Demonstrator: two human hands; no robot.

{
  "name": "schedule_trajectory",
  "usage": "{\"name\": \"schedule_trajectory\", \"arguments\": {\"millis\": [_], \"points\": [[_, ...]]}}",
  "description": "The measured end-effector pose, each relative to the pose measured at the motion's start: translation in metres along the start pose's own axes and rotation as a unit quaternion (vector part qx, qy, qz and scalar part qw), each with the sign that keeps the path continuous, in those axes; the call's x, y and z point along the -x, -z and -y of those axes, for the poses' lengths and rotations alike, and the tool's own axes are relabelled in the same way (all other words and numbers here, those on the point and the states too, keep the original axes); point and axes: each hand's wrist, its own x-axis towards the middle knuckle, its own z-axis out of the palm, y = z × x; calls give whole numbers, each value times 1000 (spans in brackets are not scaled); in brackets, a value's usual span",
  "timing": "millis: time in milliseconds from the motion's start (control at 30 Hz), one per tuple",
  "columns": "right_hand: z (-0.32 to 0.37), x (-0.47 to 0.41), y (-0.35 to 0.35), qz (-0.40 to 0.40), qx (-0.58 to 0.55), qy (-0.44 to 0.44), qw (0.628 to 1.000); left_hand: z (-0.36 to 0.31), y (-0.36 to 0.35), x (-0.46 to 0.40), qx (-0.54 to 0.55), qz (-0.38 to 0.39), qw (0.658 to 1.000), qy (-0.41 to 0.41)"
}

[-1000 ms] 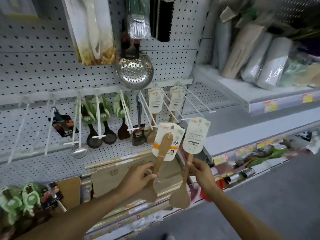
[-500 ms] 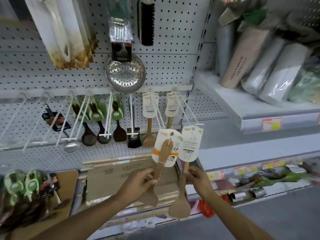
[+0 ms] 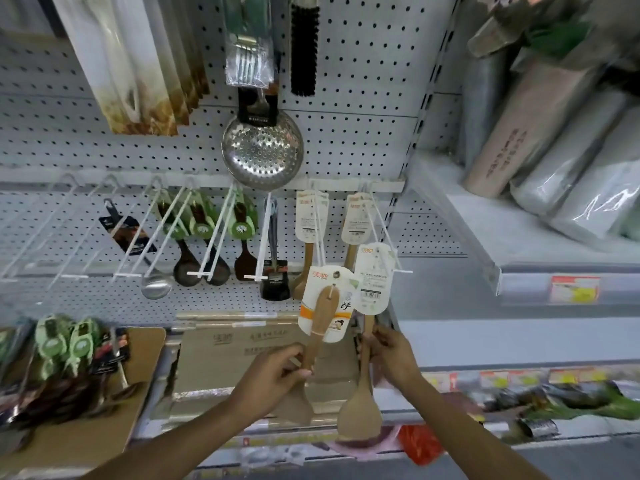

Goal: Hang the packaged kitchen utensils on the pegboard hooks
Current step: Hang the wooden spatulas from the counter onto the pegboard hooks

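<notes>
While the left hand [image 3: 273,375] curls its fingers and thumb round the handle of one wooden spatula [image 3: 313,344], the right hand [image 3: 394,358] pinches the handle of a second spatula [image 3: 362,400] just beside it. Both spatulas stand handle-up, blades down, each with a white card tag on top: the left tag [image 3: 327,303] faces front with orange print, the right tag [image 3: 374,278] shows a barcode. The right tag sits higher, its top at the tip of a white hook [image 3: 384,237] that juts from the pegboard [image 3: 363,98]; I cannot tell whether the hook has passed through the tag's hole. Behind it, two more tagged wooden utensils [image 3: 310,237] hang on the same row. Further left on that row hang dark spoons with green tags [image 3: 201,237], a black turner [image 3: 275,275] and a steel ladle [image 3: 156,285]. Above them a round steel skimmer [image 3: 263,150] hangs under a pack of forks [image 3: 247,57] and a black brush [image 3: 304,46]. Below, flat cardboard boxes [image 3: 242,351] lie on the shelf, and loose green-tagged spoons [image 3: 65,344] are piled on a board at far left. Rolled packages [image 3: 554,133] rest on the right-hand shelf.
</notes>
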Motion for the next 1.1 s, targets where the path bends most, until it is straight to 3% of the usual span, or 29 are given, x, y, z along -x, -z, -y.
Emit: {"name": "schedule_trajectory", "arguments": {"millis": [200, 500, 700, 800, 867, 1000, 1100], "points": [[23, -44, 5, -11, -2, 9, 1000, 3, -5, -2, 11, -9, 1000, 5], [36, -105, 5, -13, 116, 15, 993, 1, -6, 4, -3, -21, 1000, 15], [36, -105, 3, -62, 43, -26, 997, 10, -9, 8, 4, -15, 999, 39], [31, -84, 3, 22, 18, -23, 999, 12, -13, 9, 7, -12, 999, 46], [33, -55, 1, 124, 0, -13, 992, 14, -17, 10, 11, -4, 999, 50], [33, -2, -15, 280, 21, 42, 959, 20, -28, 11, 16, 6, 998, 67], [31, 17, -26, 261, -13, 53, 964, 22, -38, 10, 30, 4, 997, 73]]}}
